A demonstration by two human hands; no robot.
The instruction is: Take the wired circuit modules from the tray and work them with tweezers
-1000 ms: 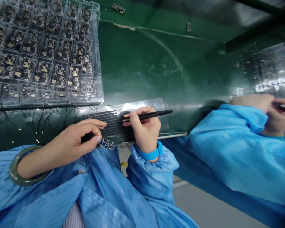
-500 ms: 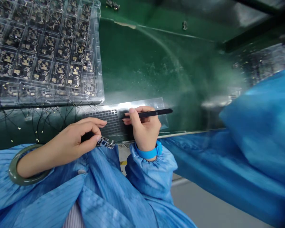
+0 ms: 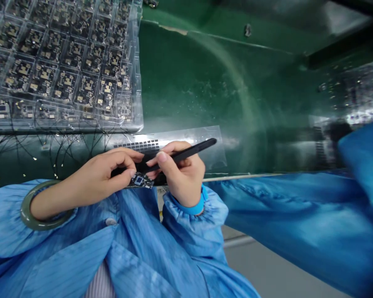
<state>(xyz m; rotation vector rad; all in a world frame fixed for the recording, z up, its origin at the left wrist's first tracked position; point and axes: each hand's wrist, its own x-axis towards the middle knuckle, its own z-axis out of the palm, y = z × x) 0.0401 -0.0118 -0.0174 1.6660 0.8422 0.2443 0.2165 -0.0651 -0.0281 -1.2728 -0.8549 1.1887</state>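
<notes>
My left hand pinches a small circuit board between thumb and fingers, just over the bench's front edge. A pair of slim black tweezers is held pen-like in my right hand, slanting down to the left. Their tips are close above the board, partly hidden by my fingers, so contact cannot be made out. Behind both hands lies a clear sheet with rows of small dark rectangular pieces, partly covered by my hands.
Stacked clear plastic trays full of circuit boards fill the back left. Thin black cables with small connectors hang over their front edge. A small part lies far back on the green bench. Another person's blue sleeve is at right.
My right hand has brought the tweezers left and down, from over the sheet to the circuit board. My left hand still holds the board, now turned slightly. The view has shifted a little.
</notes>
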